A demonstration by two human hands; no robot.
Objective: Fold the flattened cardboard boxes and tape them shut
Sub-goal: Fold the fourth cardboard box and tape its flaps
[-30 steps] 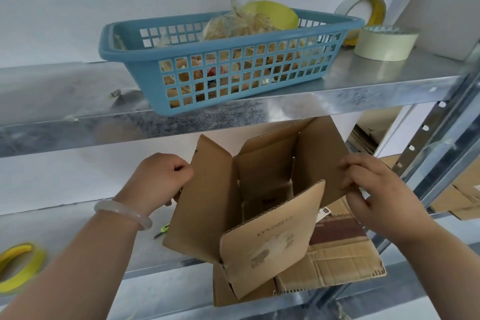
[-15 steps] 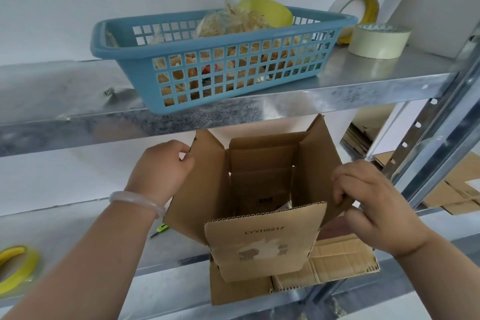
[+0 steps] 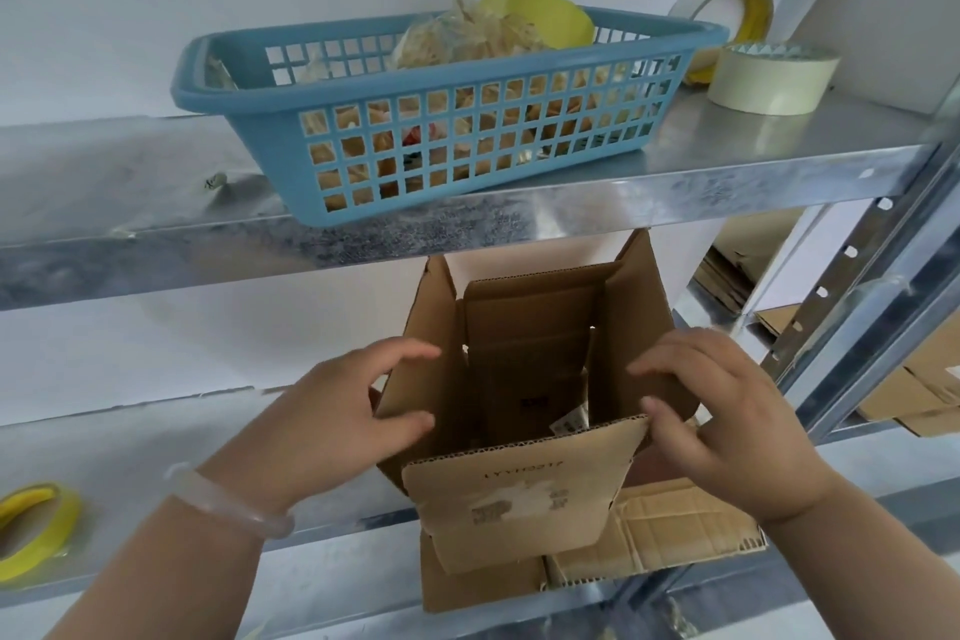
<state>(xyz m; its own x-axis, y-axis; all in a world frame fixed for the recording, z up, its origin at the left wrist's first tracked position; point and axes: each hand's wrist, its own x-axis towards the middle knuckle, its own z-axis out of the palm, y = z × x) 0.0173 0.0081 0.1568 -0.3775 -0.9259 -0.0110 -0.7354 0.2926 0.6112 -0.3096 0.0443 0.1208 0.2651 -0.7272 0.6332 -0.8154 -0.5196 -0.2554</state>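
Note:
A small brown cardboard box [image 3: 519, 499] stands upright on the lower metal shelf [image 3: 130, 431], its top flaps open and its inside visible. My left hand [image 3: 343, 411] grips the left flap, thumb inside and fingers spread over the flap's edge. My right hand [image 3: 727, 411] holds the right flap, with the thumb against the corner of the near flap, which leans toward me. Flattened cardboard [image 3: 675, 530] lies under and to the right of the box. A cream tape roll [image 3: 771, 75] lies on the upper shelf [image 3: 675, 182], and a second roll [image 3: 727, 10] leans behind it.
A blue plastic basket [image 3: 441, 120] with bags and a yellow bowl sits on the upper shelf just above the box. A yellow tape roll [image 3: 31, 530] lies at the far left of the lower shelf. More flattened cardboard [image 3: 914, 379] lies beyond the rack's upright post [image 3: 852, 327].
The box has been squared up and stands straighter. My left hand moved from behind the left flap onto its edge, and my right hand shifted down to the right flap and near corner.

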